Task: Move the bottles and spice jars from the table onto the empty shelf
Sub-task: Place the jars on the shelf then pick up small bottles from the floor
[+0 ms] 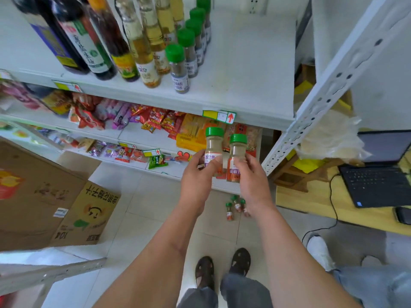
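I had a green-capped spice jar in each hand: my left hand (198, 172) gripped the left jar (213, 150) around its label, and my right hand (251, 174) was curled round the right jar (236, 156). Both jars stood upright, just beside each other, in front of and below the front lip of the top shelf (244, 63).

By my reckoning the job was well along. The shelf already carried a group of dark sauce bottles (89, 47) at the left, pale oil bottles (146, 52) next to them, and a row of green-capped jars (178, 70) running back toward the wall. These two were still to go up, and three small jars (236, 206) stood on the floor near the shelf foot; whether they belonged to the task I could not tell. The bench (311, 201) to my right showed a laptop (375, 174) but no bottles that I could see.

For room, the right half of the shelf lay bare, from the jar row across to the perforated upright (329, 85). I judged I would have to lift clear of the front lip with its price tag (219, 116) and keep my right elbow off that upright.
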